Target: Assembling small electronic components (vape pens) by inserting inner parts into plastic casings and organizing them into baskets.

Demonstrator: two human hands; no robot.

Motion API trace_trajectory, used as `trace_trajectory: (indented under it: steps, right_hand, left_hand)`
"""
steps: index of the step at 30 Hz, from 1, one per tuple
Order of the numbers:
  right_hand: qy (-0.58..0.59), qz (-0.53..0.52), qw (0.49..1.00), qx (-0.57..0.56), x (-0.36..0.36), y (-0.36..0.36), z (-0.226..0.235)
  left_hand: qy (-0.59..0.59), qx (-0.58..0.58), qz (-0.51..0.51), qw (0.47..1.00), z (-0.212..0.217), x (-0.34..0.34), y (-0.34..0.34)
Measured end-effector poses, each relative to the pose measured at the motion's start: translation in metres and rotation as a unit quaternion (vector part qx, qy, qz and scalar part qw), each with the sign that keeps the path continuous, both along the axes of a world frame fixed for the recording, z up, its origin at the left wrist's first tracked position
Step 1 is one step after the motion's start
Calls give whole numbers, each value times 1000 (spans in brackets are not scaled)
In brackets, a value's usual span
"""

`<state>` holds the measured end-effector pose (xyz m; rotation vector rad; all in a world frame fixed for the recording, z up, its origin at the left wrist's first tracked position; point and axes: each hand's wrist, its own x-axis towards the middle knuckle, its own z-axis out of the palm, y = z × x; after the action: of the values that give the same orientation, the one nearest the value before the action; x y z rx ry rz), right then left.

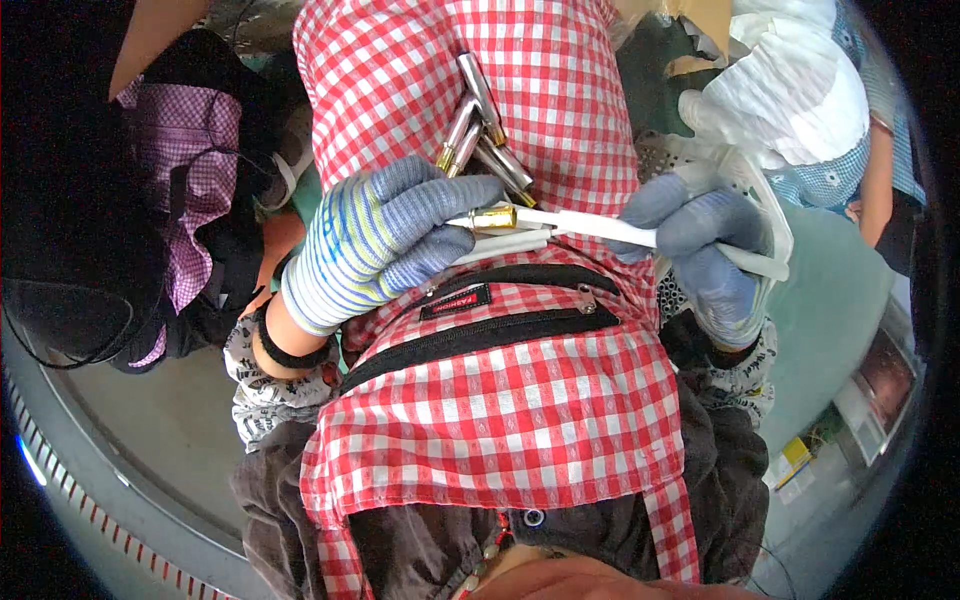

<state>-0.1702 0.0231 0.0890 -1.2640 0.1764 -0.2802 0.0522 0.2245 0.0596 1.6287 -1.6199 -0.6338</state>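
Your red-and-white checked apron [520,400] is filling the middle of the view, spreading over your lap, with a black belt [500,335] crossing it below your hands. To your left a person in a purple checked top [185,200] is sitting close by, and to your right another person in white and blue clothing [800,100] is working near a pale green surface [830,310].

Your left hand [385,240], in a grey glove with blue and yellow stripes, is closing its grip around the gold-capped end of a white tube [600,226]; thumb and fingers are pinching the gold cap [493,218] itself. Your right hand [705,245], in a grey-blue glove, is wrapping narrowly around the other end of the same tube, so the tube is running nearly level between your two grips, just above the belt. A second white tube [505,245] is lying just under the first, touching your left fingers.

Beyond your hands, a small cluster of silver tubes with gold ends [480,130] is resting on the apron, just above your left hand's fingertips.
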Motion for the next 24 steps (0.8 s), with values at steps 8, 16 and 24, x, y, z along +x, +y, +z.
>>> trace_trajectory:
  steps: [8,16,24]
  right_hand:
    - [-14,47,998,-28,-3,0,-17]
    - [116,-114,986,-33,-38,-14,-3]
    - [108,132,627,-760,-16,-21,5]
  left_hand:
    - [-77,47,-37,995,10,-8,2]
    - [-177,10,-27,984,7,-5,-3]
    - [-209,1,-53,977,0,-17,-18]
